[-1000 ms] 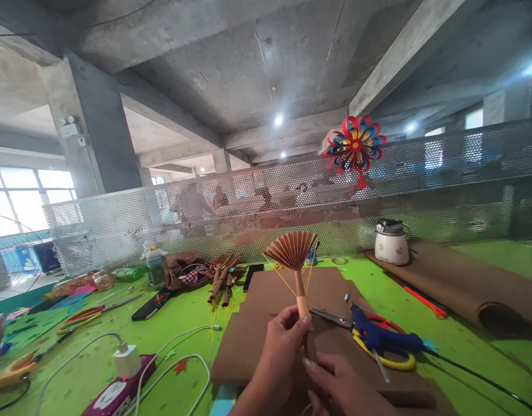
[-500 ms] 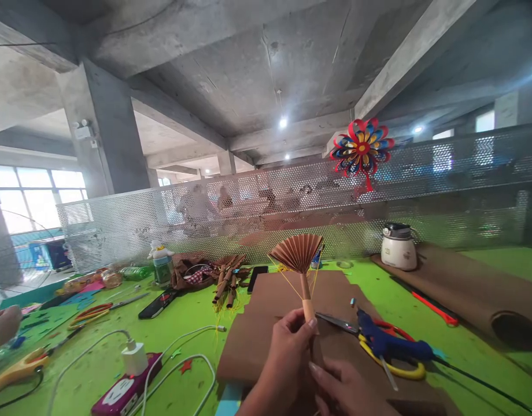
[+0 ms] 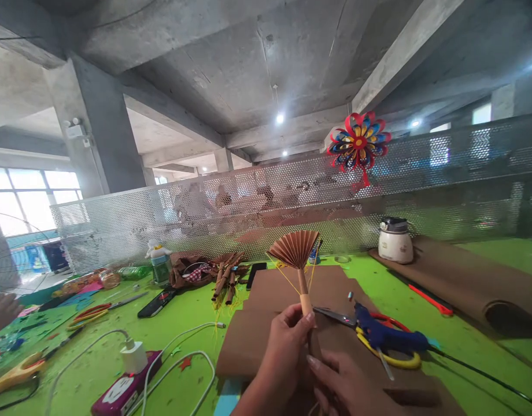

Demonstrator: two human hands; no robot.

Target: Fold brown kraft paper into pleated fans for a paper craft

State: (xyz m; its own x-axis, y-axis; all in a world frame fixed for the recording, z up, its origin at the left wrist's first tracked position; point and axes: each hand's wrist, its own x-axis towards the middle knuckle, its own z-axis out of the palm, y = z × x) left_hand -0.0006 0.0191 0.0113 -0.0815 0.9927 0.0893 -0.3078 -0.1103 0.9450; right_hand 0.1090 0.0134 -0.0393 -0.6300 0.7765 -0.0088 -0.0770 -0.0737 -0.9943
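A pleated brown paper fan [image 3: 294, 249] stands upright in front of me on a rolled brown paper handle with a lighter tan band. Yellow strings run from the fan's two sides down to the handle. My left hand [image 3: 285, 341] pinches the handle just below the band, thumb and fingers closed on it. Lower down, my right hand [image 3: 346, 375] has its fingers closed around the handle's bottom part, which is partly hidden. Beneath both hands lie brown paper sheets [image 3: 248, 341]. Close to the right hand are scissors [image 3: 411, 358] with red and yellow handles, under a blue glue gun [image 3: 390, 338].
On the green table [image 3: 196, 312] lie a purple power strip [image 3: 118, 393] with a white charger, a phone [image 3: 156, 303], and several rolled paper pieces [image 3: 226, 280]. A white bottle [image 3: 395, 242] and a large brown paper roll [image 3: 469, 283] sit right. Another person's hand [image 3: 1, 312] shows at left.
The view has shifted slightly. Both my hands keep their hold on the fan's handle, with little visible movement. The other person's hand at the left edge has moved a little.
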